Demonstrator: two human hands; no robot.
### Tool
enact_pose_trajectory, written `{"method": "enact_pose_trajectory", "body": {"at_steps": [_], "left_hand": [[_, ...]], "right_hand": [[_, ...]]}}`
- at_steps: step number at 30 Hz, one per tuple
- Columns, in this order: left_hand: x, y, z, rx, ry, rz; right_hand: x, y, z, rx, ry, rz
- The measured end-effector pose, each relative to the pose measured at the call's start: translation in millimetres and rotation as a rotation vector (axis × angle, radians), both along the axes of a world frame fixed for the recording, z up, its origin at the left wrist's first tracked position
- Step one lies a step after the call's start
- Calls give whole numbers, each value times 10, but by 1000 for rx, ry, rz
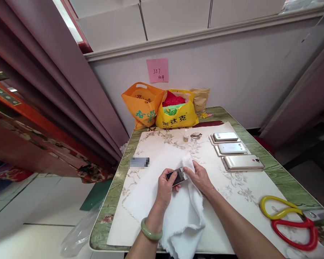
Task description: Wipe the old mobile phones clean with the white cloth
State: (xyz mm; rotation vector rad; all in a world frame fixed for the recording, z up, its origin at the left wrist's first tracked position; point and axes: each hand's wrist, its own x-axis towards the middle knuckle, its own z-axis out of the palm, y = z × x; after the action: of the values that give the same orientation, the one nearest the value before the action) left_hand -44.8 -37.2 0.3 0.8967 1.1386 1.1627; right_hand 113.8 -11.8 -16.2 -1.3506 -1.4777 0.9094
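Note:
My left hand [165, 187] is closed round a small mobile phone [180, 176] with a dark screen and a silver keypad end, its thumb lying over the screen. At the phone's right end, my right hand [202, 177] pinches a white cloth [182, 216] against it. The cloth hangs below both hands and spreads left over the table, with ragged edges. A green bangle [150, 233] circles my left wrist. Fingers beneath the phone and inside the cloth are partly hidden.
Stacked phones [243, 162] lie at the right. Large scissors [291, 219] with yellow and red handles rest near the right edge. Behind stand a small bottle [185, 136], folded glasses [196, 135], an orange bag [143, 104] and a yellow bag [178, 117]. A pixelated object [139, 162] lies left.

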Motion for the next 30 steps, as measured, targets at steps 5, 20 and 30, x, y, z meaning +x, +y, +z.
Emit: {"method": "enact_pose_trajectory", "body": {"at_steps": [5, 20, 30], "left_hand": [[5, -1, -6, -1, 11, -1], [23, -15, -6, 12, 57, 42], [98, -31, -22, 97, 267, 85]], "right_hand": [[-6, -2, -12, -28, 60, -36], [-15, -29, 1, -9, 84, 24], [-20, -71, -39, -31, 192, -164]]}}
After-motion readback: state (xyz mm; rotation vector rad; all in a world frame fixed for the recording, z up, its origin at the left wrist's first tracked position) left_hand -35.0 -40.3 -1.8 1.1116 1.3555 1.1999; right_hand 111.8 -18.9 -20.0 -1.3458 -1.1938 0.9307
